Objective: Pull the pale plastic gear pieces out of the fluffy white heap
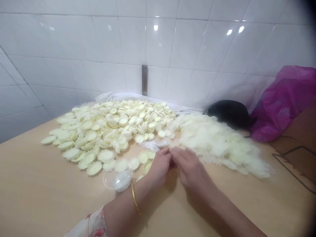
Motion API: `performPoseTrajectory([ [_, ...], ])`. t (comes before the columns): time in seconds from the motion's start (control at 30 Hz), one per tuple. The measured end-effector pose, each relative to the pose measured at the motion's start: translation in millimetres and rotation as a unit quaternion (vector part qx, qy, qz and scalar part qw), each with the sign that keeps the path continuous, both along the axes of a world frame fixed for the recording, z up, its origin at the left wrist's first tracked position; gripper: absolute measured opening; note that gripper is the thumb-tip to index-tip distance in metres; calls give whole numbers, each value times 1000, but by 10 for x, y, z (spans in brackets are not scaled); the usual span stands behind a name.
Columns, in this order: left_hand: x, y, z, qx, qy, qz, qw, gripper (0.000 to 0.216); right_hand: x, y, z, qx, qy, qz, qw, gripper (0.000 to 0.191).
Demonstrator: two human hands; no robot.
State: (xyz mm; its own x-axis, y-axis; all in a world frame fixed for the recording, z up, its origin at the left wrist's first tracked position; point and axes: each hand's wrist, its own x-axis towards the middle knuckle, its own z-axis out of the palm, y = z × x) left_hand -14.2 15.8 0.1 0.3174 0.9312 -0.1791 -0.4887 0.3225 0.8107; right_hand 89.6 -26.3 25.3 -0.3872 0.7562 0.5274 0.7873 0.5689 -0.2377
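My left hand (160,166) and my right hand (189,168) meet at the middle of the tan table (37,184), fingertips pinched together on something small and pale that I cannot make out. A gold bangle circles my left wrist. Just beyond the fingers lies a fluffy heap of thin pale-yellow petal pieces (217,141). To the left spreads a wide pile of pale-yellow scalloped discs (111,126), several of them stacked. A small clear plastic dish (118,179) sits beside my left wrist.
A white tiled wall (158,42) backs the table. At the right lie a black rounded object (229,113), a magenta plastic bag (283,98) and brown cardboard (298,144). White cloth (116,96) shows behind the discs.
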Motion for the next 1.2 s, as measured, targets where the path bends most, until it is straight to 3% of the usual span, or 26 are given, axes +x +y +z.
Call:
performPoseTrajectory([
  [0.1, 15, 4, -9, 49, 11, 3, 999, 7, 134, 52, -241, 33, -44, 3, 998, 57],
  [0.23, -8, 58, -37, 91, 48, -14, 995, 8, 154, 67, -256, 14, -33, 3, 999, 59],
  [0.4, 3, -2, 1, 102, 96, -56, 989, 9, 242, 111, -168, -90, 158, -12, 983, 38],
  [0.47, 31, -60, 40, 91, 105, -90, 986, 11, 299, 130, -159, -142, 265, -43, 953, 30],
  [0.63, 84, -119, 74, 61, 106, -45, 991, 20, 348, 140, -172, -222, 404, -92, 883, 25],
  [0.83, 77, -117, 19, 84, 135, -98, 982, 24, 278, 115, -136, -370, 562, 8, 740, 34],
  [0.9, 73, -128, 11, 80, 141, -101, 982, 26, 290, 125, -141, -354, 546, -5, 759, 35],
  [1.0, 81, -152, 23, 59, 138, -93, 984, 28, 321, 147, -178, -240, 456, -93, 852, 37],
  [1.07, 94, -168, 43, 36, 120, -87, 988, 24, 322, 146, -206, -187, 394, -126, 891, 34],
  [1.13, 108, -176, 64, 6, 92, -72, 993, 21, 301, 127, -221, -193, 368, -123, 901, 32],
  [1.2, 115, -170, 73, -11, 79, -47, 996, 18, 271, 99, -223, -224, 378, -100, 893, 33],
])
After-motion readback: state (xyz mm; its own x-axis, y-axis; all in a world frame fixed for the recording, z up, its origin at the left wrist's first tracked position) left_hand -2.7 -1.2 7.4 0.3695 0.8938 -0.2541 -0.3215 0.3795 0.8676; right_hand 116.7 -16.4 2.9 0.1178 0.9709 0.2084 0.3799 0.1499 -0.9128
